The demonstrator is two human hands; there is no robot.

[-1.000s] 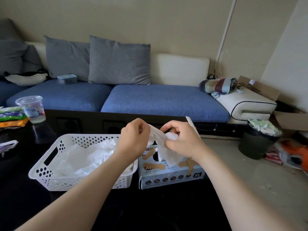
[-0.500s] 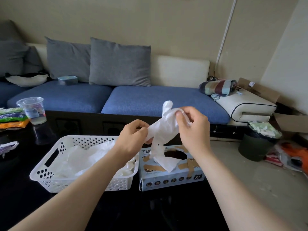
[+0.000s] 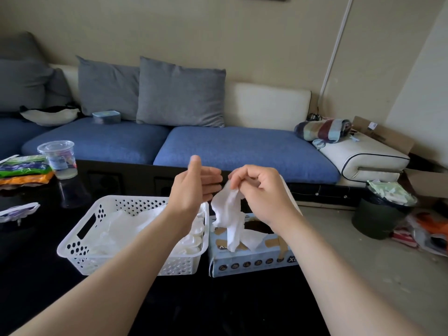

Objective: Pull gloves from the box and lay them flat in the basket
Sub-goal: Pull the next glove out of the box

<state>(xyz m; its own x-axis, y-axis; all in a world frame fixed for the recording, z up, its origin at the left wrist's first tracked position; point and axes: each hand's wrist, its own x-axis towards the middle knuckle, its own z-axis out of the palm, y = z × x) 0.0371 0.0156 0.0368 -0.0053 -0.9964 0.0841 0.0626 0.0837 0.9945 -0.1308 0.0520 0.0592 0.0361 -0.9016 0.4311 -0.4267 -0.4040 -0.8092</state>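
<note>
R hand [image 3: 263, 195] fingers pinched on crumpled white glove [image 3: 228, 212], hanging above glove box [image 3: 247, 260] opening. L hand [image 3: 194, 187] empty, fingers spread, just beside glove, not touching. White basket [image 3: 80, 238] w/ gloves inside sits touching box's left side, on black desk [image 3: 36, 275].

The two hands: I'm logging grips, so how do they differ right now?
The right hand is curled, fingers pinching the white glove above the box; the left hand is open and holds nothing. The left hangs over the basket, the right over the box. Both are bare.
</note>
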